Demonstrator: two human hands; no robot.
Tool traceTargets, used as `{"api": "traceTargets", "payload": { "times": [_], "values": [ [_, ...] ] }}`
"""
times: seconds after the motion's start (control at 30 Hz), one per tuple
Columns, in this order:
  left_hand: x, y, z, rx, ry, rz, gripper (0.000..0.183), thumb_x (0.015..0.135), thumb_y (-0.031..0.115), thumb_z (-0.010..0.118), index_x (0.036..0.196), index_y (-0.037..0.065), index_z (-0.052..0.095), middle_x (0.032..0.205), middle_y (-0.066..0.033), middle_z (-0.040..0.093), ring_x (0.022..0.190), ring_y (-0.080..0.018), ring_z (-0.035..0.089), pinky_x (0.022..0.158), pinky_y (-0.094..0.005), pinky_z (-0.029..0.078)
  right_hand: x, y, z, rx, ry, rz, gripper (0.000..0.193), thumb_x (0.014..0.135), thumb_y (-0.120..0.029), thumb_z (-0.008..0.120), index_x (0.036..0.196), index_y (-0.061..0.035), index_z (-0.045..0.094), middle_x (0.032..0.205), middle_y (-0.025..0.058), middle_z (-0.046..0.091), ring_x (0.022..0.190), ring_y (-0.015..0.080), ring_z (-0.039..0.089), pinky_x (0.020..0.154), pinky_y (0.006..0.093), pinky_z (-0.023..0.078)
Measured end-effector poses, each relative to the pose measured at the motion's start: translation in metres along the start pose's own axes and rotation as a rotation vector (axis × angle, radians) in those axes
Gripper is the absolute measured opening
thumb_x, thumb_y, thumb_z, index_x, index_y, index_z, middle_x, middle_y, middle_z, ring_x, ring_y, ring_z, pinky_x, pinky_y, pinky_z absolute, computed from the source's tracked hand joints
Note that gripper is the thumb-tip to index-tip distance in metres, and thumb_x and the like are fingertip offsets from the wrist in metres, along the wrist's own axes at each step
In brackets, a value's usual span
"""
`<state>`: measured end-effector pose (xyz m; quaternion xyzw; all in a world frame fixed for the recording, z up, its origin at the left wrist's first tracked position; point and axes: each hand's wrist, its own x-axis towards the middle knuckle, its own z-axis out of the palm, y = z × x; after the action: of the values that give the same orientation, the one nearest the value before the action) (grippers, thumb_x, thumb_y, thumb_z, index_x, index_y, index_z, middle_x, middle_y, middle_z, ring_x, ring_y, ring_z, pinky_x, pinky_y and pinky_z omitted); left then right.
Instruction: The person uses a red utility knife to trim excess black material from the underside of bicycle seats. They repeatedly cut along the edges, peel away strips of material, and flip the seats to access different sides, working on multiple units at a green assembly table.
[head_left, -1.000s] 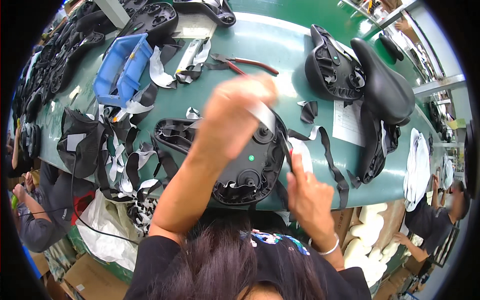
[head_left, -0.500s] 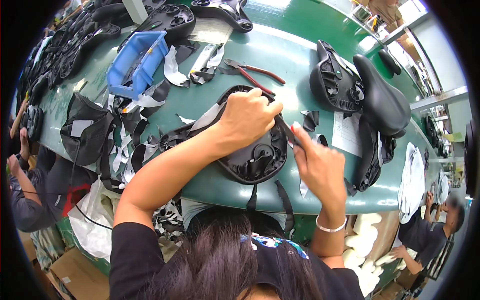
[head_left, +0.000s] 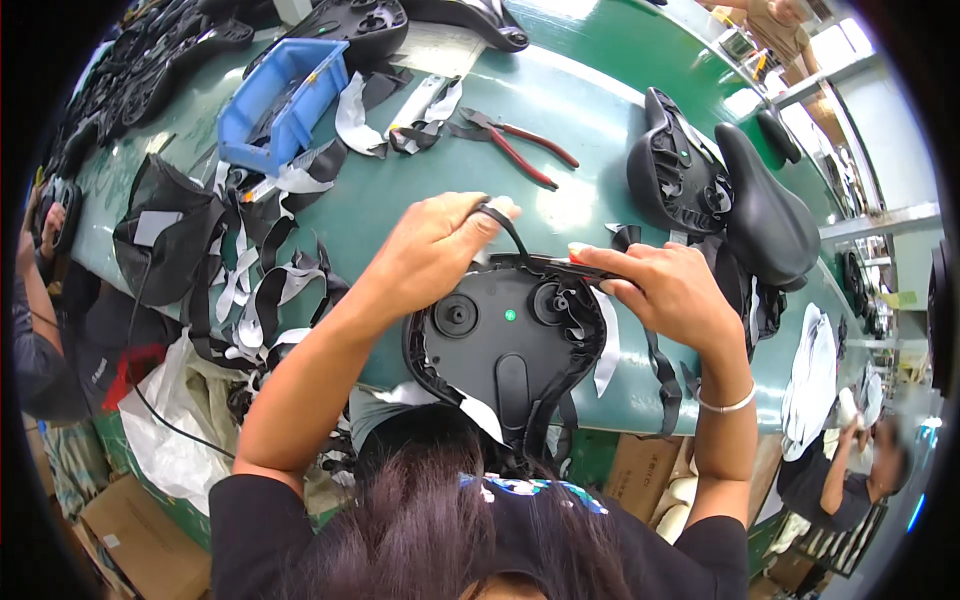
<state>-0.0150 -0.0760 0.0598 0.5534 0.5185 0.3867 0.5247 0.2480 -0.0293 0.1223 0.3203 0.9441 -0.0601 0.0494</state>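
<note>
A black bicycle saddle [head_left: 478, 348] lies underside up at the table's near edge, its wide end away from me. My left hand [head_left: 425, 255] pinches a narrow black strip of cover material [head_left: 513, 235] and pulls it up from the saddle's far rim. In my right hand [head_left: 680, 290] is a slim dark knife [head_left: 560, 266], laid along that rim where the strip meets it. Its tip is hard to make out. White lining [head_left: 483, 418] shows at the saddle's near left side. The narrow end is partly hidden against my body.
Red-handled pliers [head_left: 525, 150] lie beyond my hands. A blue bin [head_left: 265, 150] stands at the far left, with black and white scraps [head_left: 270, 290] around it. More saddles [head_left: 765, 215] rest on the right; others are heaped far left. Other people work at both sides.
The saddle has turned so its wide end faces away. My left hand has moved left and lifts a strip from the rim; my right hand has moved right and farther from me with the knife.
</note>
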Motion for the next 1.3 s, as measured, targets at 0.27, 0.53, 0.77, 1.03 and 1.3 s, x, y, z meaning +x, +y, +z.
{"api": "traceTargets", "payload": {
  "times": [0.27, 0.53, 0.77, 1.03, 1.3],
  "values": [
    [-0.018, 0.052, -0.073, -1.543, -0.099, 0.563, 0.019, 0.091, 0.020, 0.050, 0.075, 0.012, 0.055, 0.058, 0.0021, 0.034, 0.053, -0.0085, 0.037, 0.054, -0.0278, 0.039, -0.070, -0.050, 0.014, -0.090, -0.073, 0.299, 0.050, 0.084, -0.023, 0.062, 0.133, -0.0233, 0.053, 0.060, 0.0068, 0.049, 0.050, 0.0267, 0.049, 0.051, 0.0395, 0.035],
    [-0.025, 0.019, -0.050, 1.173, 0.211, 0.346, 0.034, 0.085, 0.033, 0.066, 0.098, 0.002, 0.063, 0.089, -0.0188, 0.065, 0.081, -0.0393, 0.060, 0.067, -0.0451, 0.046, -0.083, -0.039, 0.013, 0.132, 0.000, 0.369, 0.052, 0.082, -0.019, 0.065, 0.132, -0.0168, 0.052, 0.060, 0.0107, 0.056, 0.049, 0.0305, 0.055, 0.047, 0.0400, 0.040],
    [-0.071, -0.032, 0.040, -0.368, 0.159, -0.043, 0.050, 0.081, 0.014, 0.070, 0.120, -0.003, 0.044, 0.111, -0.0128, 0.059, 0.091, -0.0149, 0.060, 0.078, -0.0300, 0.052, -0.060, -0.013, 0.025, 0.272, 0.146, 0.287, 0.043, 0.085, -0.020, 0.061, 0.127, -0.0137, 0.053, 0.059, 0.0125, 0.056, 0.051, 0.0322, 0.056, 0.047, 0.0426, 0.040],
    [-0.055, 0.014, 0.072, -0.389, 0.390, -0.001, 0.067, 0.075, 0.001, 0.068, 0.131, -0.002, 0.031, 0.111, -0.0134, 0.053, 0.100, -0.0178, 0.057, 0.089, -0.0299, 0.048, -0.089, -0.088, 0.105, 0.373, 0.334, 0.560, 0.056, 0.090, -0.020, 0.059, 0.139, -0.0079, 0.035, 0.066, 0.0178, 0.060, 0.051, 0.0384, 0.057, 0.045, 0.0468, 0.042],
    [-0.087, -0.007, 0.108, -0.212, 0.377, 0.132, 0.086, 0.068, 0.007, 0.073, 0.135, -0.001, 0.021, 0.117, -0.0167, 0.049, 0.106, -0.0210, 0.053, 0.090, -0.0346, 0.045, -0.117, -0.145, 0.074, 1.326, 0.132, 0.925, 0.054, 0.092, -0.010, 0.052, 0.142, -0.0076, 0.030, 0.067, 0.0088, 0.060, 0.048, 0.0149, 0.057, 0.044, 0.0317, 0.045]
  ]
}}
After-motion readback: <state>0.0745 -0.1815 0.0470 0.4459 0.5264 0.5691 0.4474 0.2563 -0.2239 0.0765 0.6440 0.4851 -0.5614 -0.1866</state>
